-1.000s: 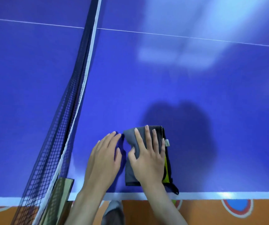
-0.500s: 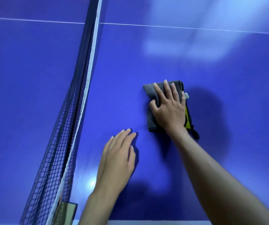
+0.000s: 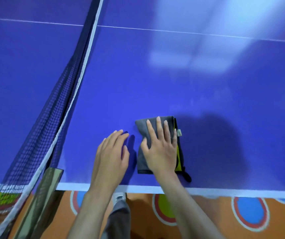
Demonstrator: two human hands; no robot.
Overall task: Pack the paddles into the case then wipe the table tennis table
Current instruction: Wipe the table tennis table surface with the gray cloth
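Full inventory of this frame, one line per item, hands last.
table tennis table: 1, blue with white lines, fills most of the view
net: 1, dark mesh with white top band, runs from the near left edge to the top centre
net post clamp: 1, olive-metallic, on the near table edge at the net's foot
cloth: 1, folded, grey with a yellow and black edge, flat on the table near its near edge
floor: orange with red-ringed blue and yellow shapes, below the table edge
shoe: 1, white, on the floor by the table edge
left hand: flat on the table, beside the cloth
right hand: fingers spread, presses on the cloth
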